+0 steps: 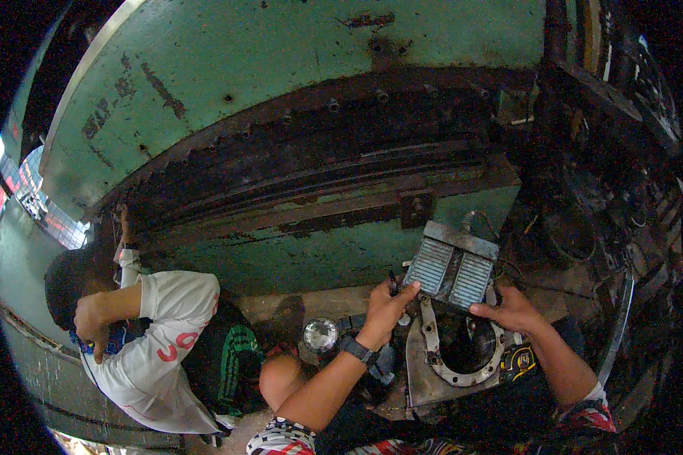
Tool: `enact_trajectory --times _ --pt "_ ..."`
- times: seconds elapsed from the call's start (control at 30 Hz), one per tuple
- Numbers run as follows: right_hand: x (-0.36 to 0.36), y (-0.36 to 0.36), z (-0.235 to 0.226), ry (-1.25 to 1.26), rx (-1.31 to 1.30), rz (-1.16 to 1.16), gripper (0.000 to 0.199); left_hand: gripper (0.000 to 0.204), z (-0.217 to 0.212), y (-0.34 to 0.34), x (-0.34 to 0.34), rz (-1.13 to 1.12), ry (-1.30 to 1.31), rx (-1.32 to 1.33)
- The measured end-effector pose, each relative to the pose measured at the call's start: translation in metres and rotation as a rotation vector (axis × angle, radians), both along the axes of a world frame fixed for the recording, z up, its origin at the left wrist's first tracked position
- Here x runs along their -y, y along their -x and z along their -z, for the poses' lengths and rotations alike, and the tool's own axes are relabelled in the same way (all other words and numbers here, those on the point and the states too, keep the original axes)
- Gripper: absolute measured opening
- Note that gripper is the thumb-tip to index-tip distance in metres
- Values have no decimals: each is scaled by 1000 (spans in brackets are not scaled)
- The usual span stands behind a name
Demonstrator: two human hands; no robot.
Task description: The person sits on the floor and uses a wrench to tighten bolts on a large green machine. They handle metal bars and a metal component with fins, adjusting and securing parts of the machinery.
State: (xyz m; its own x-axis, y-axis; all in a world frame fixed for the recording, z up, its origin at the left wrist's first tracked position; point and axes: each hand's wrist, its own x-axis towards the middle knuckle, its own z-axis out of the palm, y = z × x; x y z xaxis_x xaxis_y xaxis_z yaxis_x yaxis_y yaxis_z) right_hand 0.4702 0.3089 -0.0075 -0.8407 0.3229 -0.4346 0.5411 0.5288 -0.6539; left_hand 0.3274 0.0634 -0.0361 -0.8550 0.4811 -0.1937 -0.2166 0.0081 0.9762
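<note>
My left hand [387, 315] grips the lower left edge of a grey metal double foot pedal [454, 265] with two ribbed plates, thumb on top. A short dark stick-like thing [392, 282] stands by its fingers; I cannot make out what it is. My right hand [512, 309] holds the pedal's lower right corner, fingers mostly hidden beneath. A cable [474, 218] leaves the pedal's far edge. Under my hands lies a worn metal ring [463, 377] with bolt holes, around a dark opening.
Ahead stands a large green machine [341, 262] with worn paint and a dark recess. A person in a white shirt [159, 341] crouches at left, one arm raised toward the machine. A round shiny lamp [320, 334] is near my left forearm. Dark cables and metal parts [584, 220] crowd the right.
</note>
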Motion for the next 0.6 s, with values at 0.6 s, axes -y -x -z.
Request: enact_trajectory --times 0.6 --pt "-9 -6 41 -101 -196 67 79 26 12 3 -1 24 -95 -2"
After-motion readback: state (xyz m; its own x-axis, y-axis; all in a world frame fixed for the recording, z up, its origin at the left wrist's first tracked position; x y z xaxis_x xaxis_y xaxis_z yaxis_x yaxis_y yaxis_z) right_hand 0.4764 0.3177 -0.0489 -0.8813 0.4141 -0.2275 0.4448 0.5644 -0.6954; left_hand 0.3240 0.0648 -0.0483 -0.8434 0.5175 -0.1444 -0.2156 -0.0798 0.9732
